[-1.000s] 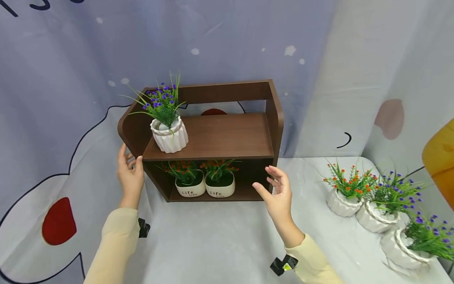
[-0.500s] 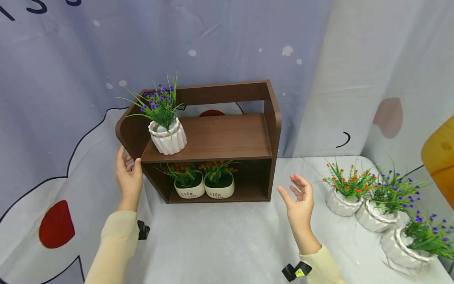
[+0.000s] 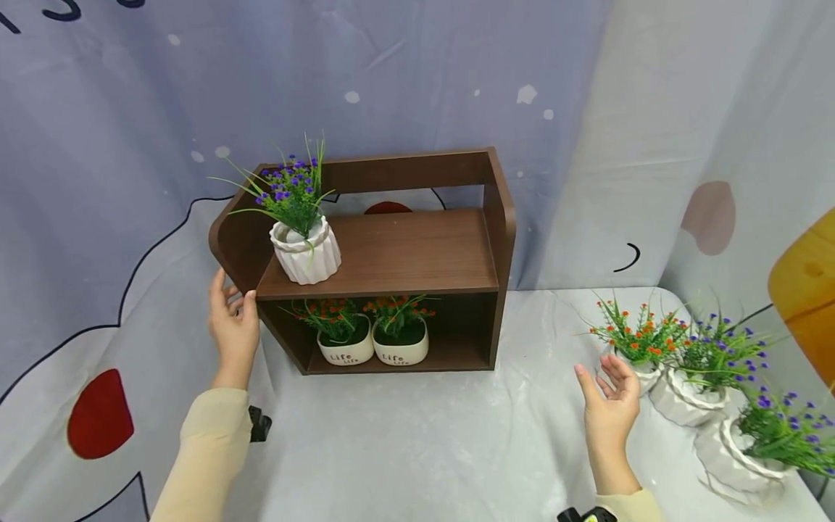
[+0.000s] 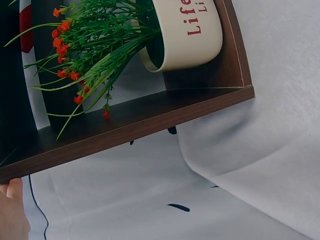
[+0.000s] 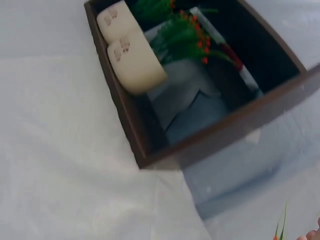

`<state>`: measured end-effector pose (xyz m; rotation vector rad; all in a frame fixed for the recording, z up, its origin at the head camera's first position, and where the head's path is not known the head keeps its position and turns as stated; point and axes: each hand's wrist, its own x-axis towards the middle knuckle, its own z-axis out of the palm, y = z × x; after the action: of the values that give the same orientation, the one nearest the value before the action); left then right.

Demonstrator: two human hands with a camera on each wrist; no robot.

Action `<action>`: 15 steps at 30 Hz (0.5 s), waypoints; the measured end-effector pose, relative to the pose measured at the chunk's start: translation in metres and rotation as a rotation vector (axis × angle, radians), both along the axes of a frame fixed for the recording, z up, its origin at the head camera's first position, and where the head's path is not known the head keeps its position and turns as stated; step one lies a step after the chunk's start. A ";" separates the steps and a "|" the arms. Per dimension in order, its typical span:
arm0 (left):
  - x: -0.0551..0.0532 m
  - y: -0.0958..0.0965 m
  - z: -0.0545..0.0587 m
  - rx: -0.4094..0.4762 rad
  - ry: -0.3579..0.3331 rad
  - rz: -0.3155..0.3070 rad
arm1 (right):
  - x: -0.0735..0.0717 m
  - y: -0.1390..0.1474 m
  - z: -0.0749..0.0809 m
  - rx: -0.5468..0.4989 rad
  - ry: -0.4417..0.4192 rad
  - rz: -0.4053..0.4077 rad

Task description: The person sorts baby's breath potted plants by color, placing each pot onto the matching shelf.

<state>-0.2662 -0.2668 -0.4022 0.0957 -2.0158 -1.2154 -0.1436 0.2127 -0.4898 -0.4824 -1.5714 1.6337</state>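
A dark brown two-tier wooden shelf (image 3: pixel 417 250) stands against the backdrop. My left hand (image 3: pixel 233 326) rests its relaxed fingers and thumb against the shelf's left side panel, near the upper board's front corner; the left wrist view shows its fingertips (image 4: pixel 15 189) at the panel edge. Over the table on the right, my right hand (image 3: pixel 611 409) holds nothing, fingers spread from the thumb. It overlaps the white pot of an orange-flowered plant (image 3: pixel 642 341). A purple-flowered plant in a white fluted pot (image 3: pixel 306 254) occupies the upper board's left end.
On the lower tier, two cream "Life" pots (image 3: pixel 346 349) with red-orange flowers sit side by side. Right of the orange plant stand two purple-flowered plants in white pots (image 3: pixel 688 399), the nearer by the table's (image 3: pixel 417 442) right edge. A printed curtain (image 3: pixel 417 72) hangs behind.
My right hand has moved from the shelf's lower right side across to the right, up to the orange-flowered plant. The left hand has stayed at the shelf's left side.
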 end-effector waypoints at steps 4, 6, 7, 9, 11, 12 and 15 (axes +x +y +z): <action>0.003 0.004 0.005 0.008 0.010 0.005 | 0.006 0.015 -0.010 -0.023 -0.048 -0.069; 0.007 0.009 0.010 0.003 0.013 0.007 | 0.010 0.022 -0.014 -0.027 -0.089 -0.107; 0.010 0.012 0.013 0.002 0.014 0.003 | 0.013 0.026 -0.016 -0.027 -0.110 -0.126; 0.015 0.017 0.019 0.006 0.017 -0.002 | 0.017 0.032 -0.020 -0.042 -0.138 -0.160; 0.017 0.020 0.022 0.010 0.028 -0.008 | 0.022 0.038 -0.022 -0.066 -0.153 -0.187; 0.018 0.020 0.022 0.013 0.035 -0.008 | 0.023 0.040 -0.023 -0.077 -0.156 -0.201; 0.010 0.014 0.013 0.018 0.053 -0.009 | 0.029 0.051 -0.026 -0.113 -0.178 -0.225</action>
<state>-0.2559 -0.2527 -0.3890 0.0620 -1.9618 -1.2292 -0.1149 0.2632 -0.5161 -0.8538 -1.4956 1.5452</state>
